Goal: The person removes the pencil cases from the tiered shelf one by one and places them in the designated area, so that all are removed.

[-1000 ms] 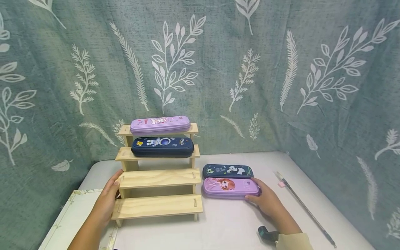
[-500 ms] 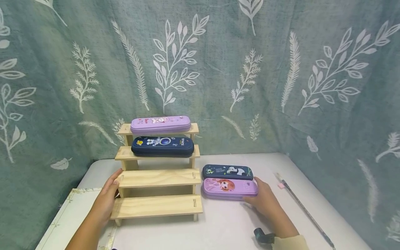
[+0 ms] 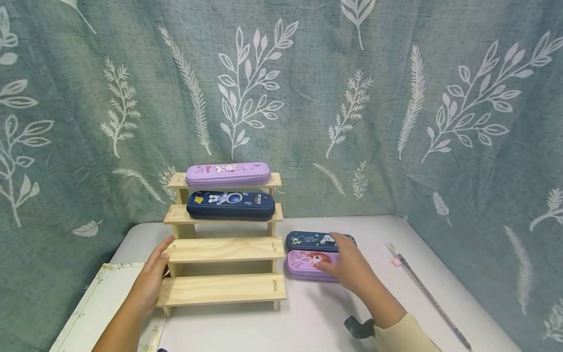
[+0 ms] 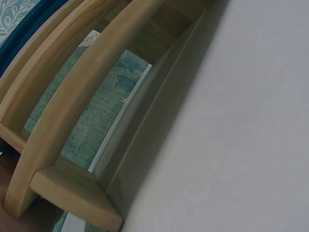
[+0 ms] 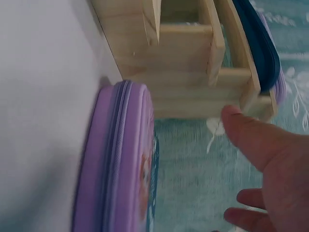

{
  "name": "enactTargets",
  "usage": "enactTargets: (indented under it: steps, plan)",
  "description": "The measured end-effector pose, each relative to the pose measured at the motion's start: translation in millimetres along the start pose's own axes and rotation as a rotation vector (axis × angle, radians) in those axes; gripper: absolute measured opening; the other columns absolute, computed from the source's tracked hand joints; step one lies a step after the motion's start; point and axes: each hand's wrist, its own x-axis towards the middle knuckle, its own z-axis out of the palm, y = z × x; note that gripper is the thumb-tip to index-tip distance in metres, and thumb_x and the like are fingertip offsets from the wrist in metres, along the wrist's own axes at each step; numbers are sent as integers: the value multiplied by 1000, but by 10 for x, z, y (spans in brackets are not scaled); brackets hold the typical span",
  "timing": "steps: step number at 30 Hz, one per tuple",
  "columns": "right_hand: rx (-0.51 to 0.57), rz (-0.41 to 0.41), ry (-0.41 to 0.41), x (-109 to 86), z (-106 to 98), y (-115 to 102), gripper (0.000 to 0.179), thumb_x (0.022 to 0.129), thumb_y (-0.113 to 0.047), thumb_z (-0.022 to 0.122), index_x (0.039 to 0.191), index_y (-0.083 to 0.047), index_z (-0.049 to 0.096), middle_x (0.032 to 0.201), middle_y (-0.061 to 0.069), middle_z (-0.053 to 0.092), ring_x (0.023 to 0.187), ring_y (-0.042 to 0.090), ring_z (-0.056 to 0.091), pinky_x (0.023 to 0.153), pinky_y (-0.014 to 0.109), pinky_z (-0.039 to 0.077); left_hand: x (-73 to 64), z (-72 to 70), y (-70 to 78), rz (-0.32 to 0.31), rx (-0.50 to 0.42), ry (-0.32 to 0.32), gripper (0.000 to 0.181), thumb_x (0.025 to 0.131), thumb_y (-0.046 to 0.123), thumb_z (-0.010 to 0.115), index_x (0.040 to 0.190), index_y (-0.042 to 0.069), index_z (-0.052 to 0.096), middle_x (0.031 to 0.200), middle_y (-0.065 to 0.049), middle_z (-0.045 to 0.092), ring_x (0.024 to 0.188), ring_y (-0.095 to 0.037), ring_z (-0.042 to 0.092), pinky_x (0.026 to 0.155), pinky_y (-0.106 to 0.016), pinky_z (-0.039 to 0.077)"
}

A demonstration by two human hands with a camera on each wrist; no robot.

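A light wooden stepped rack (image 3: 224, 288) stands left of centre in the head view. My left hand (image 3: 151, 281) grips its left end, partly hidden behind the wood in the left wrist view. On the top step lies a lilac pencil case (image 3: 228, 174), with a dark blue space pencil case (image 3: 230, 205) one step below. To the rack's right, a dark panda pencil case (image 3: 308, 239) lies behind a pink-purple pencil case (image 3: 303, 266) printed with a red-haired girl. Over the right half of these two hovers my right hand (image 3: 352, 269), thumb and fingers apart, holding nothing.
A long thin brush (image 3: 428, 288) lies on the white table (image 3: 316, 322) at the right, beside a small pink piece (image 3: 396, 262). A pale bordered sheet (image 3: 101, 303) lies at the left. Leaf-patterned green cloth (image 3: 299, 98) hangs behind.
My right hand has let go of the pink-purple pencil case's right end and moved left and up over both loose cases. The left hand stays at the rack.
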Motion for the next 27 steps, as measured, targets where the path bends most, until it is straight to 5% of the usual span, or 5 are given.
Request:
enactTargets:
  steps: [11,16,27]
  plan:
    - [76,-162,7,204,-10,-602,94,84,-42,89,159,-11,41,161,15,46,143,38,51,118,57,42,-1,-13,-4,0,8,4,56,116,41,23,170,30,12,176,-14,4,161,-46,-2,126,-70,1]
    - [115,-167,-7,300,-2,-818,92,87,-43,87,160,-12,41,162,14,45,150,38,42,120,59,38,-8,4,24,7,7,-1,57,116,41,24,170,28,12,176,-14,4,161,-47,-2,126,-70,1]
    - [270,-202,2,576,52,-1189,93,87,-46,86,162,-21,38,158,11,47,139,38,54,110,56,50,-25,1,19,19,7,5,56,116,40,24,170,27,13,176,-15,4,161,-47,-2,125,-70,0]
